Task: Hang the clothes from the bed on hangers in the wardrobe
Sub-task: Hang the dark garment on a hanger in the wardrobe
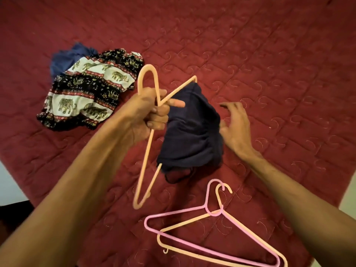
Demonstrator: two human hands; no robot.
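My left hand (pixel 152 110) grips a peach plastic hanger (pixel 146 160) at its neck, held above the bed. A dark navy garment (pixel 192 135) is draped over the hanger's bar and hangs bunched. My right hand (pixel 234 125) hovers just right of that garment with fingers spread and relaxed, holding nothing. On the red quilted bed (pixel 269 64) at the left lies an elephant-print garment (pixel 88 89) on top of a blue garment (pixel 65 58).
Two spare hangers lie crossed on the quilt near me, a pink hanger (pixel 192 241) over a peach hanger (pixel 250 234). The bed's edge shows at the lower left and lower right, with pale floor beyond. No wardrobe is in view.
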